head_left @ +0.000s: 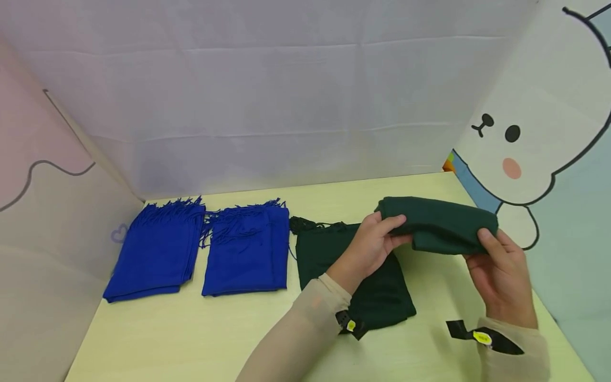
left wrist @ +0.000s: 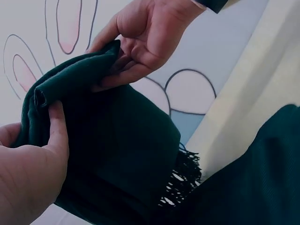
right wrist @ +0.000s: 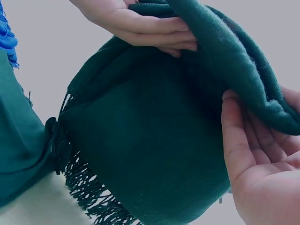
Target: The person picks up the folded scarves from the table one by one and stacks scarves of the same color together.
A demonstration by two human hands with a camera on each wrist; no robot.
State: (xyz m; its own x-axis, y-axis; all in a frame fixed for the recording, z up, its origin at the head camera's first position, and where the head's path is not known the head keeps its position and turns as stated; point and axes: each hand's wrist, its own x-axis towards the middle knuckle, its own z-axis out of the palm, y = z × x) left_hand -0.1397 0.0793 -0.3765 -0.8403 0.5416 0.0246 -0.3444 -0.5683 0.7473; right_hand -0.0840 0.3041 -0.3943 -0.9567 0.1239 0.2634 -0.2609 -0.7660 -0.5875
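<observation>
Both hands hold a folded dark green fringed scarf [head_left: 444, 220] up above the right part of the table. My left hand [head_left: 369, 245] pinches its left end, thumb on the near face. At the other end, my right hand [head_left: 501, 273] grips the cloth between thumb and fingers. In the right wrist view, the scarf's fringe [right wrist: 93, 192] hangs below the folded layers. A second dark green scarf [head_left: 382, 300] lies folded flat beneath my left forearm, which partly covers it.
Two folded blue fringed scarves lie at the left: one [head_left: 153, 249] by the left wall, another [head_left: 243, 260] nearer the middle. Their fringes point to the back. A white cloth wall [head_left: 286, 106] closes off the back of the pale table [head_left: 191, 339]. A printed panel [head_left: 563, 159] stands at the right.
</observation>
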